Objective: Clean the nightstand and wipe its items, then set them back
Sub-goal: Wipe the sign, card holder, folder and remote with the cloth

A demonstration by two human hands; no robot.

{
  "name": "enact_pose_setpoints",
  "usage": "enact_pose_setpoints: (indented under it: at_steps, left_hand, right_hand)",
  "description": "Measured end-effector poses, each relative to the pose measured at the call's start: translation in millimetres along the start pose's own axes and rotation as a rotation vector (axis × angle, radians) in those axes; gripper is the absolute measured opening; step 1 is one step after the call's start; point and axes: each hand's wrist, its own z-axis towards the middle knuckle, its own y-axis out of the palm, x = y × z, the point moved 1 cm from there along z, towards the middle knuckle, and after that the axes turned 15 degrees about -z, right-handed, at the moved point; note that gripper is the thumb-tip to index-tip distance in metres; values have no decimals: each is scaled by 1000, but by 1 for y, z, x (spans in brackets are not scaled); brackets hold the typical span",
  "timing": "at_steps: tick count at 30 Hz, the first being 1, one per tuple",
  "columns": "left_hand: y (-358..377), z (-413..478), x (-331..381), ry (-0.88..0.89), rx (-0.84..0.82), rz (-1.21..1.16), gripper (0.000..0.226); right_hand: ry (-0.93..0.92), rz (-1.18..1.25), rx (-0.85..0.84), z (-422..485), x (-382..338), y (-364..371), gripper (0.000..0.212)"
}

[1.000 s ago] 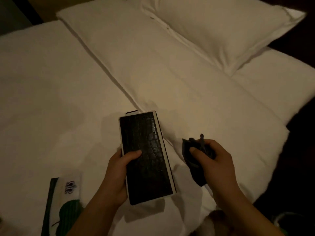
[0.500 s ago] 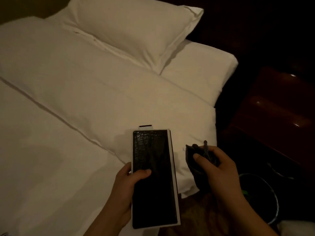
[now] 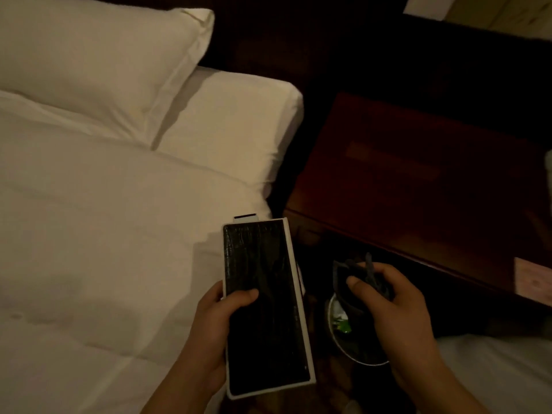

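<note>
My left hand (image 3: 210,327) grips a long flat box (image 3: 265,306) with a black crocodile-textured top and white edges, thumb on its top face. It hangs over the bed's right edge, its far end pointing toward the nightstand (image 3: 418,186). My right hand (image 3: 394,306) is closed on a crumpled dark cloth (image 3: 354,282), held just right of the box and in front of the nightstand's front edge. The dark reddish wooden nightstand top shows no items apart from a pale card (image 3: 533,279) at its near right corner.
A white bed (image 3: 104,234) with a pillow (image 3: 98,58) fills the left. Below my right hand a round waste bin (image 3: 339,330) with bits of litter stands on the floor. White bedding (image 3: 495,372) lies at lower right. A dark headboard panel runs behind.
The view has swung right from the bed to the nightstand. Both hands moved with it, still holding the box and the cloth; the bin now sits under my right hand.
</note>
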Motion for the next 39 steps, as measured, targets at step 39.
enact_pose_setpoints:
  at_steps: [39]
  left_hand:
    - [301, 231, -23, -40, -101, 551, 26]
  right_hand:
    - [263, -28, 442, 148, 116, -237, 22]
